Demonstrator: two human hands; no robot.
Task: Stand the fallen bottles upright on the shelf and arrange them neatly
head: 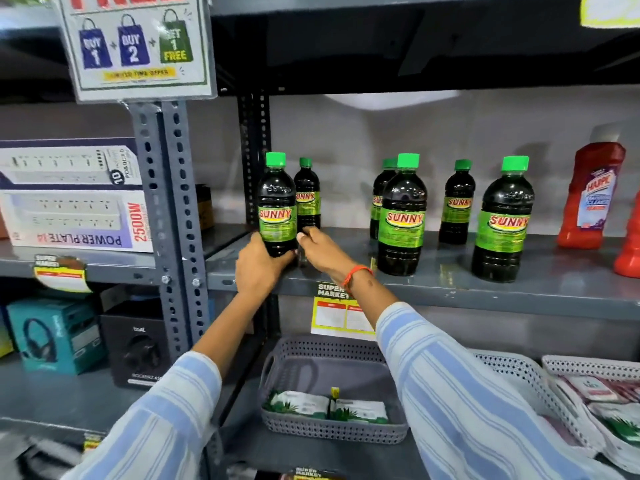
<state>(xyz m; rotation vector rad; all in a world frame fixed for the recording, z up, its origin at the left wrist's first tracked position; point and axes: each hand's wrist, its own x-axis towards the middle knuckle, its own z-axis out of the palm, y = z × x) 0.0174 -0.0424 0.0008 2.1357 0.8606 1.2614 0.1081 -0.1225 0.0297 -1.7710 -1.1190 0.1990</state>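
Several dark bottles with green caps and green "SUNNY" labels stand upright on the grey shelf [450,289]. The leftmost front bottle [277,206] stands at the shelf's left end, next to the upright post. My left hand [259,265] is wrapped around its base from the left. My right hand [322,247] touches its lower right side with fingers curled. A second bottle [307,195] stands just behind it. Further right stand a front bottle [401,216] with one behind it [379,199], another at the back [457,202], and one in front [502,220].
Red cleaner bottles [588,195] stand at the shelf's right end. A perforated steel post [173,216] and a promo sign [135,46] are to the left, with power strip boxes [76,216] beyond. Below are a grey basket [332,431] and white baskets [588,375] with packets.
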